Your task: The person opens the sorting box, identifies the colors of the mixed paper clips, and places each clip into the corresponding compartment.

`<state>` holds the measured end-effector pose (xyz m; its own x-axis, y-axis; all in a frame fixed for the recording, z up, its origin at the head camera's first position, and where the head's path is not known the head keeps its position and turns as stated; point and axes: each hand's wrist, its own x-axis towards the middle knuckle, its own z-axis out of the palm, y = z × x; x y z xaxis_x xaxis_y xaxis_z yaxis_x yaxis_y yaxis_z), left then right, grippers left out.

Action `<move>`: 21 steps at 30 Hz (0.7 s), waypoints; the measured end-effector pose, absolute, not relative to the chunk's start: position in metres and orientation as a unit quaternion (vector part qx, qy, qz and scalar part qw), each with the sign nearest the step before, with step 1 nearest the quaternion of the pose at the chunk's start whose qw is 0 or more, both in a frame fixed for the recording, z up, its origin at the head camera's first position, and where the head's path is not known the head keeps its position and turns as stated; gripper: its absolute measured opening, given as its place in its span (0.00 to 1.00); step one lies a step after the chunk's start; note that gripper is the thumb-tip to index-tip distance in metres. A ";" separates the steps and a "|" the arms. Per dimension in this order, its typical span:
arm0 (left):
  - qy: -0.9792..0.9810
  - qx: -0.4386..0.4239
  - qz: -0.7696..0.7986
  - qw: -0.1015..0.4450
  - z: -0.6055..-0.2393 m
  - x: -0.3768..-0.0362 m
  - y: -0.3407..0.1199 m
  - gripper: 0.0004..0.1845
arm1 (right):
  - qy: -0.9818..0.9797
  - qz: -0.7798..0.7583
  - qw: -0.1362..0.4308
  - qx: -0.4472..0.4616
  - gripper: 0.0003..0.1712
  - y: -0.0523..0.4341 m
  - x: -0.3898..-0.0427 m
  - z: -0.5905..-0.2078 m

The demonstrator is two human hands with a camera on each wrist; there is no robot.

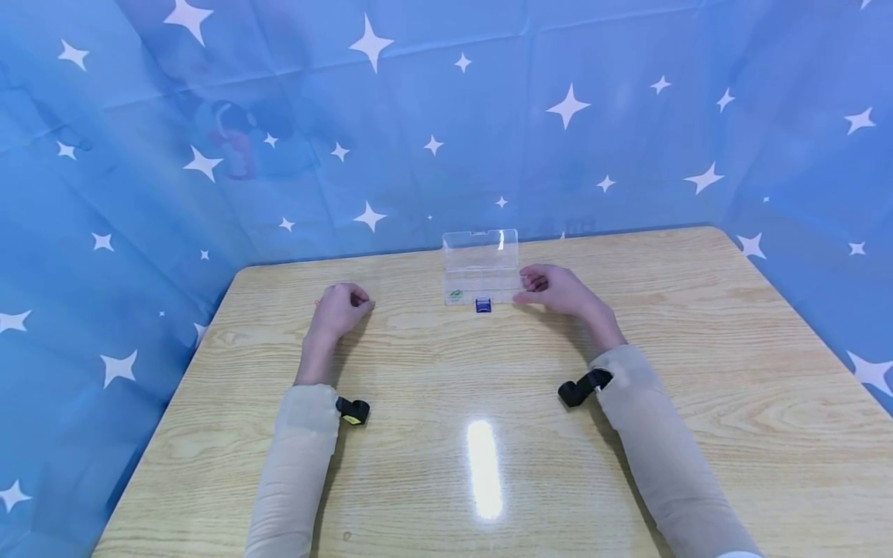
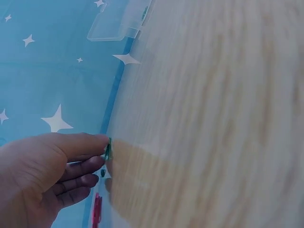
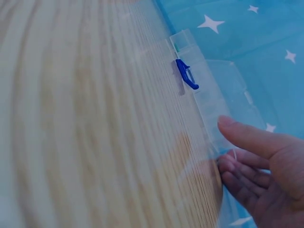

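Observation:
A clear plastic box [image 1: 481,283] stands at the back of the table with its lid raised. Just in front of it lies a small blue plastic piece [image 1: 483,305]. My right hand [image 1: 558,290] is at the box's right end, thumb extended by the front corner and other fingers loosely bent against the side. To the left, my left hand [image 1: 339,308] pinches a small green piece [image 2: 109,149] between thumb and forefinger, low over the tabletop. Beyond those fingers are another green piece [image 2: 102,173] and a red piece [image 2: 96,210], partly hidden in the head view.
The light wood table [image 1: 418,387] ends at a blue star-patterned curtain [image 1: 418,101] behind and at both sides. A bright reflection lies mid-table. Black wrist cameras [image 1: 584,387] stick out from both sleeves.

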<state>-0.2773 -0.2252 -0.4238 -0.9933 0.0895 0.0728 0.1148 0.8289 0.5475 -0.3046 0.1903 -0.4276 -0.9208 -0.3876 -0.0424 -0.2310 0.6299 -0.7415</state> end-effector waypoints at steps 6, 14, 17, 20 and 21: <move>-0.961 -0.054 -0.270 0.002 -0.419 -0.277 -0.228 0.10 | 0.899 -0.393 0.092 -0.173 0.41 0.191 -0.306 -0.427; -0.958 -0.041 -0.282 -0.018 -0.418 -0.274 -0.228 0.09 | 0.898 -0.391 0.096 -0.176 0.42 0.191 -0.308 -0.431; -0.957 -0.040 -0.287 -0.014 -0.420 -0.273 -0.228 0.08 | 0.899 -0.390 0.096 -0.176 0.41 0.191 -0.307 -0.431; -0.956 -0.042 -0.289 -0.009 -0.420 -0.273 -0.228 0.08 | 0.899 -0.390 0.095 -0.177 0.41 0.191 -0.307 -0.431; -0.956 -0.043 -0.290 -0.007 -0.420 -0.273 -0.228 0.08 | 0.899 -0.390 0.095 -0.177 0.41 0.191 -0.307 -0.431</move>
